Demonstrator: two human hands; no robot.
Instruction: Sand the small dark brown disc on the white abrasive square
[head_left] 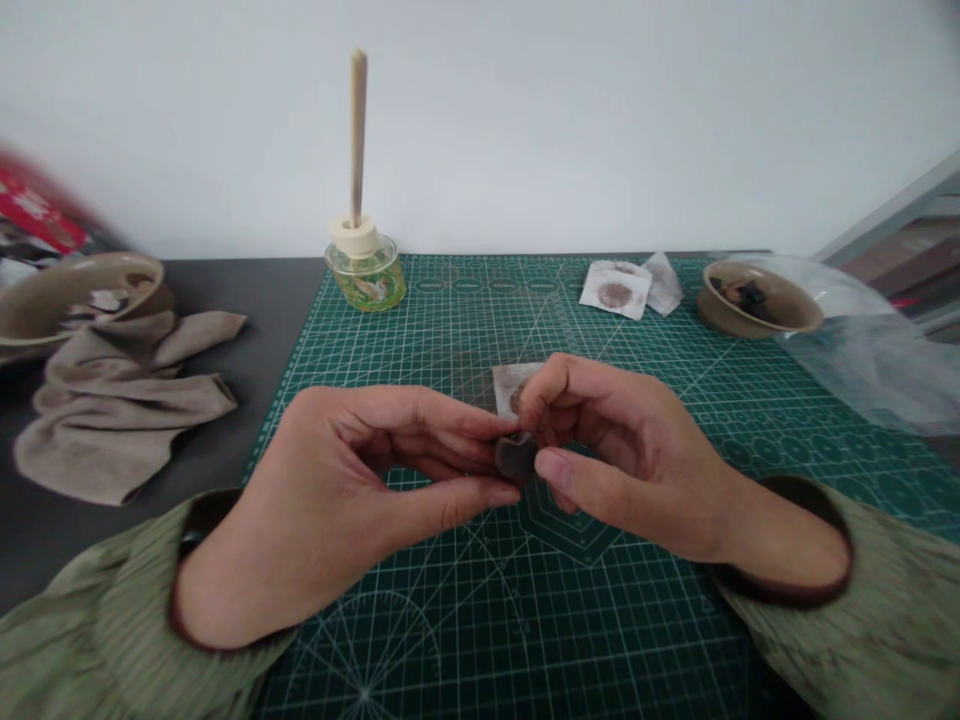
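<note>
A small dark, rounded piece [514,458] is held between my two hands, above the middle of the green cutting mat [420,620]. My left hand [375,470] grips it from the left, thumb below and fingers above. From the right, the thumb and fingers of my right hand [622,450] pinch its other side. The fingers cover part of the piece, and its exact kind cannot be made out. Just behind my fingertips a stained white paper square [510,385] lies on the mat, partly hidden by my right hand.
A glass reed diffuser [366,265] stands at the back left. Stained white pads [615,290] and a brown bowl [761,298] with dark bits sit at the back right, beside clear plastic [870,350]. On the left are a taupe cloth [112,420] and another bowl [142,270].
</note>
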